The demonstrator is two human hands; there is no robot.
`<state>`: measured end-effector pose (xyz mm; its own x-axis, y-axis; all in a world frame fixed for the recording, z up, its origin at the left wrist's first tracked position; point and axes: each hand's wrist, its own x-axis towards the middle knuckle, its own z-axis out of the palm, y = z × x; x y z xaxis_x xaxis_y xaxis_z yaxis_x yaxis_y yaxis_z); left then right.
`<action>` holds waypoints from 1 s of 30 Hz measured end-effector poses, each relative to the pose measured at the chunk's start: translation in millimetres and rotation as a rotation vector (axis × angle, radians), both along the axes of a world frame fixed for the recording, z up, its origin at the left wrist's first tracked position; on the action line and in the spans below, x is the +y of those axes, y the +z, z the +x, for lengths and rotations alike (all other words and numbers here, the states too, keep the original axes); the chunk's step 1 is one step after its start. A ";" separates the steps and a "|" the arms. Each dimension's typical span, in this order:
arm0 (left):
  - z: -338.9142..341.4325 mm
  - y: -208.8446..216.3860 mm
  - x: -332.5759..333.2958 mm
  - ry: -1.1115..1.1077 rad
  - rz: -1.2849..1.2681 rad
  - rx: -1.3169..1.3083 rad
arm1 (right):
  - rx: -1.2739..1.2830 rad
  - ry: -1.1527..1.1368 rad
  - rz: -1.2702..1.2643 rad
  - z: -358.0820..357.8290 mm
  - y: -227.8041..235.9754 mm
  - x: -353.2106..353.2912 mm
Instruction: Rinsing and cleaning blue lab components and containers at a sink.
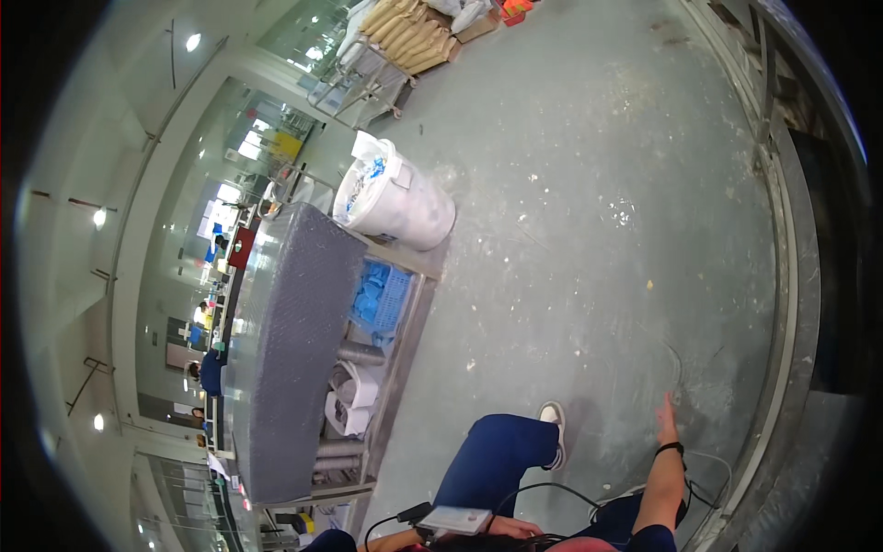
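Observation:
My right arm reaches forward at the lower right, with a dark band (pixel 670 449) round the wrist. Its hand (pixel 667 421) hangs over the grey floor with the fingers stretched out and nothing in them. Close to my body at the bottom edge is my left hand (pixel 517 527), mostly hidden. A flat white box (pixel 457 520) with a black cable sits in front of it; whether the fingers touch anything is unclear. My bent leg in dark blue trousers (pixel 492 453) and one light shoe (pixel 552 414) show between the hands.
On the left stands a long grey-topped bench (pixel 303 359); its lower shelf holds a blue basket (pixel 394 299) and white parts (pixel 354 397). A full white bin (pixel 405 202) is at its far end. Beyond are a trolley (pixel 372 87) and stacked sacks (pixel 409 37). A metal frame (pixel 791 276) borders the right.

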<state>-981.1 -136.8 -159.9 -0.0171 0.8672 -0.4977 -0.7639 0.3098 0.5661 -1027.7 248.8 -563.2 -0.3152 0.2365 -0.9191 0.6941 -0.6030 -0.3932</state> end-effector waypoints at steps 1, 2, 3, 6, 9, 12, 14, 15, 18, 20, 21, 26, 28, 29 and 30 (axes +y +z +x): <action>-8.0 -7.5 15.4 -0.019 0.060 0.011 | 0.117 -0.018 -0.102 8.3 -1.8 15.1; -16.2 -7.5 26.8 -0.032 0.105 0.027 | 0.280 -0.143 -0.136 0.0 7.4 17.7; -26.2 -0.5 29.9 -0.038 0.109 0.058 | 0.445 -0.261 -0.199 -14.0 22.9 0.7; -50.3 35.5 17.0 -0.028 0.076 0.108 | 0.673 0.034 0.212 -73.6 158.1 -63.7; -78.0 78.0 -1.9 -0.046 -0.140 -0.186 | 0.809 0.422 0.241 -71.4 365.6 -72.1; -134.4 41.1 -31.4 -0.061 0.008 0.038 | 0.809 0.618 0.267 -41.8 507.9 -90.2; -193.7 98.2 15.9 0.150 -0.469 -0.217 | 0.810 0.728 0.277 -19.2 550.6 -99.3; -216.4 93.1 34.1 0.434 -0.519 -0.215 | 0.758 0.760 0.261 -5.9 566.7 -106.9; -288.9 155.7 102.6 0.914 -0.383 -0.500 | 0.636 0.822 0.207 19.3 605.0 -113.1; -289.0 176.6 131.9 0.947 -0.368 -0.502 | 0.575 0.824 0.177 45.3 619.4 -116.8; -281.0 191.4 137.3 0.914 -0.287 -0.120 | 0.572 0.808 0.116 49.5 613.6 -111.8; -191.0 305.7 149.6 0.469 0.051 0.671 | 0.753 0.122 -0.550 -33.4 726.3 -86.4; -143.6 318.6 136.6 0.250 0.097 0.719 | 0.802 0.058 -0.642 -74.4 772.5 -94.8; -124.6 321.2 116.4 0.243 0.092 0.728 | 0.758 0.057 -0.618 -85.5 793.7 -98.2; -108.4 325.8 105.3 -0.012 0.129 0.805 | 0.792 0.042 -0.656 -89.1 785.8 -90.5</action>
